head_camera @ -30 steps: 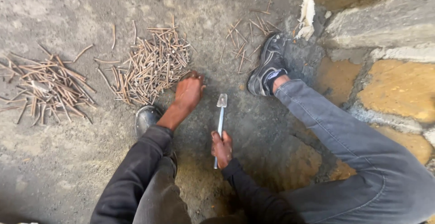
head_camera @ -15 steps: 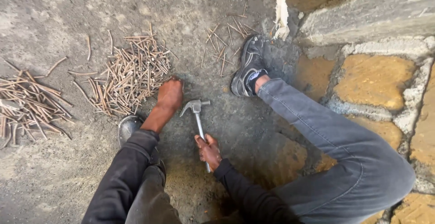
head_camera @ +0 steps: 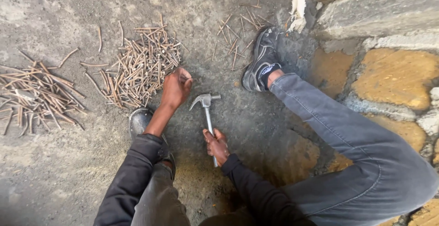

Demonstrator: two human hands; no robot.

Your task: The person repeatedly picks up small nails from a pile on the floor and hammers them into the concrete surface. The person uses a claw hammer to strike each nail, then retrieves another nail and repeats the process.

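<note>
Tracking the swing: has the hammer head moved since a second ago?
Yes. The hammer head has turned from pointing up toward the shoe to claw-sideways, nearer the left hand.

We lose the left shoe (head_camera: 139, 121) partly under our sleeve, the hammer (head_camera: 206, 111) grip inside our right hand (head_camera: 216, 146), left fingertips (head_camera: 185, 80) curled, contents unclear

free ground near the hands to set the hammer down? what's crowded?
Bare ground: between the hammer and the right shoe, and the wide lower-left stretch below the left nail pile. Crowded: the big nail pile right at the left hand, and scattered nails above the shoe. The right hand grips the hammer handle.
</note>
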